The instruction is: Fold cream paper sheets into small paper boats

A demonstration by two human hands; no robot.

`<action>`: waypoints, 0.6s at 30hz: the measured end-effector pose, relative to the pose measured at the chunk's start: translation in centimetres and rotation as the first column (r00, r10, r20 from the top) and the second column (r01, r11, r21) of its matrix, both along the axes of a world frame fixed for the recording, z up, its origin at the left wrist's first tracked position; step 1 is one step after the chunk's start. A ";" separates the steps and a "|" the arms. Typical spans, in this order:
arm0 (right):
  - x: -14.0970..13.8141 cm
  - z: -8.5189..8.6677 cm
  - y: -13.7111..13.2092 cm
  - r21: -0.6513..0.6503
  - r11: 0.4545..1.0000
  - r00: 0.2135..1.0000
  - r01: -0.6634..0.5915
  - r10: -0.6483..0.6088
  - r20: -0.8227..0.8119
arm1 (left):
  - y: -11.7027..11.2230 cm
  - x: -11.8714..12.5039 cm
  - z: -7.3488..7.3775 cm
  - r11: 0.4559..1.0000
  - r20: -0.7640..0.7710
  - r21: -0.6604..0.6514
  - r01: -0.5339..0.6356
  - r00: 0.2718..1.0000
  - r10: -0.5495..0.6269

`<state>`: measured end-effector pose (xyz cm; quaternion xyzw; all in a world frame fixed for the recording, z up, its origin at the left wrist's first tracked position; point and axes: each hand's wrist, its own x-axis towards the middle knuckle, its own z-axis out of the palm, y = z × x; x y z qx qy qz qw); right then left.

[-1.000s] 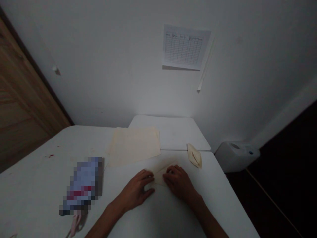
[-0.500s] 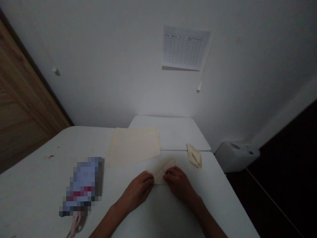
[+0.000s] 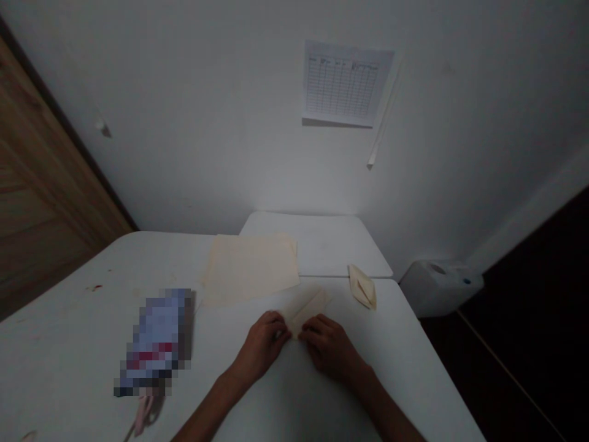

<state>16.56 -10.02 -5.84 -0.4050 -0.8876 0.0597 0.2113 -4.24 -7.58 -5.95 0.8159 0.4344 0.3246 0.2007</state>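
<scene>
A small piece of cream paper (image 3: 309,307), partly folded, lies on the white table between my two hands. My left hand (image 3: 267,341) pinches its near left corner with thumb and fingers together. From the other side my right hand (image 3: 327,344) closes its fingertips on the paper's near right edge. The fingers hide part of the near edge and the folds there. Beyond my right hand rests a folded cream paper packet (image 3: 362,286). A stack of flat cream paper sheets (image 3: 251,267) lies farther back, left of my hands.
On the left of the table (image 3: 83,344) lies a blurred blue and red item (image 3: 159,341) with a pink strap (image 3: 145,414). A printed chart (image 3: 347,83) hangs on the wall. Beyond the table's right edge stands a white container (image 3: 439,287).
Both hands have shifted slightly on the small paper; my right fingertips have come nearer to my left ones, toward the near edge. The camera view has tilted a little.
</scene>
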 end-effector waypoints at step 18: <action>-0.4 0.2 -0.5 0.011 1.000 0.993 0.015 -0.017 0.118 | -1.4 -2.6 -0.6 0.993 -0.113 0.116 -0.022 0.993 0.035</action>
